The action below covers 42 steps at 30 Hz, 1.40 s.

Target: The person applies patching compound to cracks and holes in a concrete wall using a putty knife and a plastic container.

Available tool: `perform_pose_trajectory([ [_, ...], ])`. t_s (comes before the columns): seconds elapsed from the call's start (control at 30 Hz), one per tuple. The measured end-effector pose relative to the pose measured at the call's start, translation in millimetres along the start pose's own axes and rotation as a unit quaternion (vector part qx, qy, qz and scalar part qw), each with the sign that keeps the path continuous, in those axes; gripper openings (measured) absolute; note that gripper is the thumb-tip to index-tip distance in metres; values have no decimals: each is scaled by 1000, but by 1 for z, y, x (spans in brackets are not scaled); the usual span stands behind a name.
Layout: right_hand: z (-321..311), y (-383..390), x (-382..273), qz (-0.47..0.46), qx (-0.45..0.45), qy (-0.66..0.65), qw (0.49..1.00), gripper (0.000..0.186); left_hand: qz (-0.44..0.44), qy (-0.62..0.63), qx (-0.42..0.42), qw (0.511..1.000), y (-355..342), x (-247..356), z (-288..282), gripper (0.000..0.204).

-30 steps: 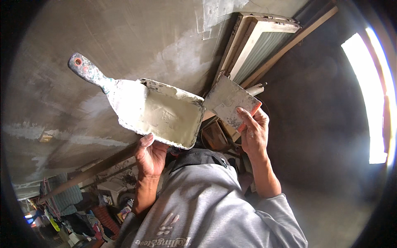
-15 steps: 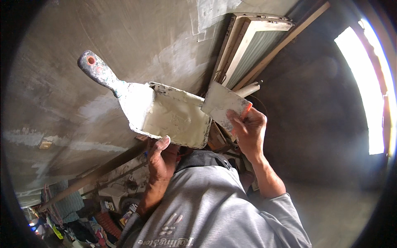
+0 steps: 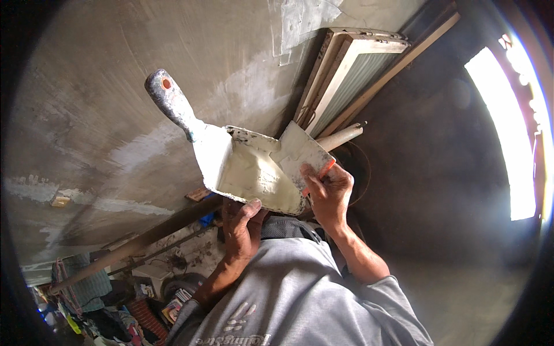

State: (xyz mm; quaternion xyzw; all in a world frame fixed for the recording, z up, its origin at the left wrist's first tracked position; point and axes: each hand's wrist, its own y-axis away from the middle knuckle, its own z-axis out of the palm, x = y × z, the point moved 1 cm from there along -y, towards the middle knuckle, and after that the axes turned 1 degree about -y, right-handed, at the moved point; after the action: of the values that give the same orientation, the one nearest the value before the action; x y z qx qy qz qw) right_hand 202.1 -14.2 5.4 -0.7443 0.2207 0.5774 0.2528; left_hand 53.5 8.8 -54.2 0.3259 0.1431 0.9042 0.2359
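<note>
My left hand (image 3: pixel 242 230) grips the lower edge of a rectangular tray (image 3: pixel 257 179) coated and smeared with creamy putty. A wide putty knife (image 3: pixel 213 158) rests in the tray, its speckled handle sticking out to the upper left. My right hand (image 3: pixel 326 196) holds a flat square scraper (image 3: pixel 294 147) with an orange grip, thumb on the blade. The scraper's lower left part meets the putty at the tray's right side; whether it touches the rim is unclear.
A patchily plastered wall (image 3: pixel 133 115) fills the upper left. Wooden-framed windows (image 3: pixel 363 75), a long board (image 3: pixel 398 63) and a pale tube (image 3: pixel 337 138) stand beyond my hands. A long pole (image 3: pixel 115 259) runs above piled clothes (image 3: pixel 138 317) at lower left. A bright opening (image 3: pixel 502 127) is at right.
Both hands, the tray and the putty knife have shifted rightward and slightly turned. The scraper in my right hand has moved left and down, overlapping the tray's right side.
</note>
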Motion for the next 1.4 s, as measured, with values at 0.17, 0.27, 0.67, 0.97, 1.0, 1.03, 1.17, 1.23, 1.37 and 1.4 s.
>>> perform_pose_trajectory([
  [0.17,-1,-2,5,6,6,-25,1000,11,149,-291,-66,943,-6,-9,-19,40],
  [0.27,-1,1,-1,-1,20,-16,1000,11,72,-181,-42,980,-5,-4,-11,35],
  [0.67,6,-4,-1,27,-10,-47,998,6,164,-298,-98,935,7,14,7,46],
  [0.97,11,-1,0,-2,13,6,1000,10,-22,-46,-46,998,10,16,10,36],
  [1.0,11,-1,-3,-3,16,10,1000,13,86,-211,-98,969,5,13,1,34],
  [1.03,12,-2,-4,10,3,-8,1000,13,193,-367,-146,898,-4,5,-16,32],
  [1.17,6,-10,-6,29,-34,-65,997,14,221,-431,-182,856,1,-1,-28,38],
  [1.23,5,-15,-7,81,-55,-159,982,12,124,-306,-183,926,2,2,-16,44],
  [1.37,0,-34,-39,109,-59,-292,948,11,-22,0,-161,987,5,20,10,51],
  [1.4,-2,-45,-49,90,-37,-299,949,12,-42,10,-154,987,5,27,14,48],
])
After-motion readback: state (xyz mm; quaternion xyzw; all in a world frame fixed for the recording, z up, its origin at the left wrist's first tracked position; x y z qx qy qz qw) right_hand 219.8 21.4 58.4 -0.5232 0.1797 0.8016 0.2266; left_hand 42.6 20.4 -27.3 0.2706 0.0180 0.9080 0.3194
